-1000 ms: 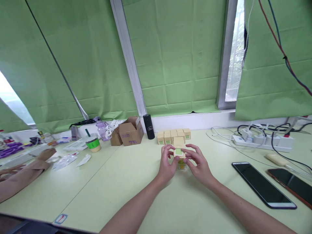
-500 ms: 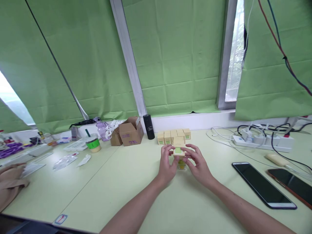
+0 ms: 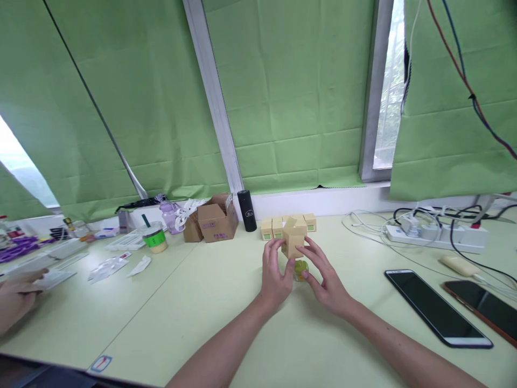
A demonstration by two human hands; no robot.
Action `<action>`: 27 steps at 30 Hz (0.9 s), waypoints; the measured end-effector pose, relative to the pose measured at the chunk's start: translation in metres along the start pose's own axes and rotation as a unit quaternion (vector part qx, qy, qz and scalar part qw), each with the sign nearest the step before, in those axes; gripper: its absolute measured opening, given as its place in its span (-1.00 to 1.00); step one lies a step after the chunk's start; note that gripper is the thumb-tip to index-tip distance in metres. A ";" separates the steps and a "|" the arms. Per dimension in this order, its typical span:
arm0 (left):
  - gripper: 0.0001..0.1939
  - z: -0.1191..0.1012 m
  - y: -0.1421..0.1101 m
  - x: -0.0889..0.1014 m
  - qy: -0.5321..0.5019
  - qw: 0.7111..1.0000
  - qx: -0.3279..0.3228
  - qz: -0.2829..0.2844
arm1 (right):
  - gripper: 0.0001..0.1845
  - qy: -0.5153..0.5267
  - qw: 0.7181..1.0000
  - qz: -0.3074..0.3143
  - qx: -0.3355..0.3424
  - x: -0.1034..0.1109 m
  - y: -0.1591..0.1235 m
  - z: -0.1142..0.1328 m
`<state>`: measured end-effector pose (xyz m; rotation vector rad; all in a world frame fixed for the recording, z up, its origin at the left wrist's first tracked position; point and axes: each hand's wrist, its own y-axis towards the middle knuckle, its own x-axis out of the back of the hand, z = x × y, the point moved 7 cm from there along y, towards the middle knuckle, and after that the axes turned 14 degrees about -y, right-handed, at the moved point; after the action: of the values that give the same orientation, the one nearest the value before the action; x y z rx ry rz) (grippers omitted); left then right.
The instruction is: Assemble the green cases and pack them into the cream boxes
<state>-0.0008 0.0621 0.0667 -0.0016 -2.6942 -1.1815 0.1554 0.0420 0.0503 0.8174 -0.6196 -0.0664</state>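
A small tan carton (image 3: 294, 245) with a raised flap is held up off the table in front of me. My left hand (image 3: 276, 272) grips its left side between thumb and fingers. My right hand (image 3: 328, 279) has its fingertips at the carton's right side, the thumb lower and apart from it. Below the carton stands a small clear jar (image 3: 300, 269) with yellow-green contents or lid, partly hidden by my hands. Behind, several similar small boxes (image 3: 266, 229) stand in a group near the wall.
A black cylindrical bottle (image 3: 247, 210) and an open cardboard box (image 3: 218, 222) stand by the wall. Two phones (image 3: 438, 307) and a power strip (image 3: 438, 237) with cables lie to the right. At left are a drink cup (image 3: 154, 238) and another person's hand (image 3: 18, 299).
The carton has turned, so its green-windowed side no longer faces me and a plain side shows. More of the jar is visible. The other person's hand at far left has moved.
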 end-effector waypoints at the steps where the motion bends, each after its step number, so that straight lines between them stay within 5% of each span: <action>1: -0.60 0.002 0.001 0.001 -0.008 1.000 0.010 -0.009 | -0.42 -0.006 1.000 0.003 0.013 0.000 0.000 0.004; 7: -0.56 0.017 0.008 0.009 -0.025 0.996 0.065 -0.057 | -0.32 -0.026 0.995 0.039 0.092 -0.003 -0.002 0.021; 12: -0.55 0.040 0.009 0.017 -0.041 0.988 0.122 -0.083 | -0.33 -0.065 0.993 0.030 0.098 -0.007 -0.003 0.011; 15: -0.52 0.060 0.008 0.023 -0.061 0.979 0.158 -0.109 | -0.40 -0.126 0.990 0.012 0.055 -0.009 -0.003 -0.006; 19: -0.52 0.082 0.006 0.025 -0.090 0.967 0.207 -0.120 | -0.46 -0.185 0.980 0.063 -0.030 -0.019 -0.005 -0.032; 27: -0.57 0.095 0.003 0.013 -0.112 0.960 0.253 -0.031 | -0.59 -0.200 0.969 0.083 -0.115 -0.013 -0.003 -0.053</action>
<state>-0.0303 0.1322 0.0081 0.0263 -3.1402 -0.4961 0.1741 0.0787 0.0146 0.5246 -1.0403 -0.1499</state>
